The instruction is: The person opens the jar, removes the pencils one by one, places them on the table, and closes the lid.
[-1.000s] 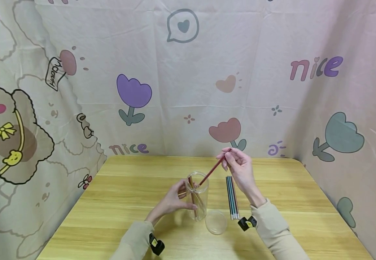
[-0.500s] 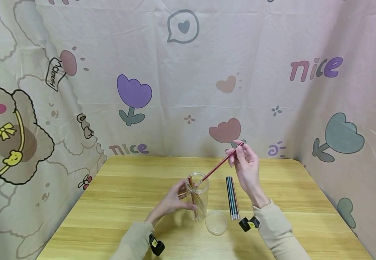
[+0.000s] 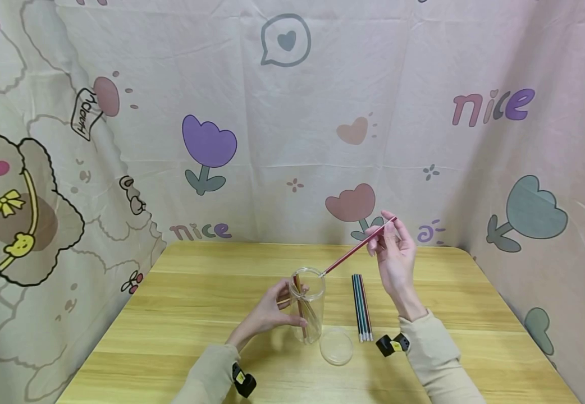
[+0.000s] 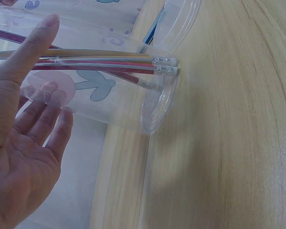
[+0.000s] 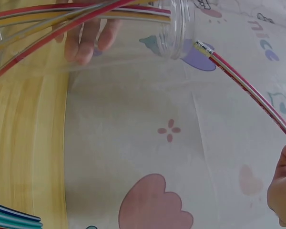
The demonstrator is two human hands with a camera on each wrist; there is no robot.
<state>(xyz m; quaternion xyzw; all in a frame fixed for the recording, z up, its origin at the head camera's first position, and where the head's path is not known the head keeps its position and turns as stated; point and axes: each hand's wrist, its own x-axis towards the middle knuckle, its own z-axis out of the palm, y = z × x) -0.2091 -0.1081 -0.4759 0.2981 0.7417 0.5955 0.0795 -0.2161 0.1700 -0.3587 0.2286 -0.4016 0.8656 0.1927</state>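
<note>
My left hand [image 3: 275,310] holds a clear plastic jar [image 3: 314,317] upright on the table, thumb on the near side and fingers round the far side. Several red and yellow pencils [image 4: 105,62] lean inside it, their eraser ends at the jar's bottom. With thumb and fingertips my right hand [image 3: 396,255] pinches a red pencil [image 3: 355,248] near its upper end. This pencil slants down to the left, and its metal-banded eraser end is just outside the jar's rim, as the right wrist view shows.
A row of several dark, teal and red pencils [image 3: 360,307] lies on the wooden table [image 3: 196,336] right of the jar. A round clear lid [image 3: 336,346] lies in front of it. Behind the table hangs a printed cloth [image 3: 282,112].
My right hand has moved right and slightly up with the red pencil, whose lower end has come out of the jar's mouth. The left hand and jar have stayed in place.
</note>
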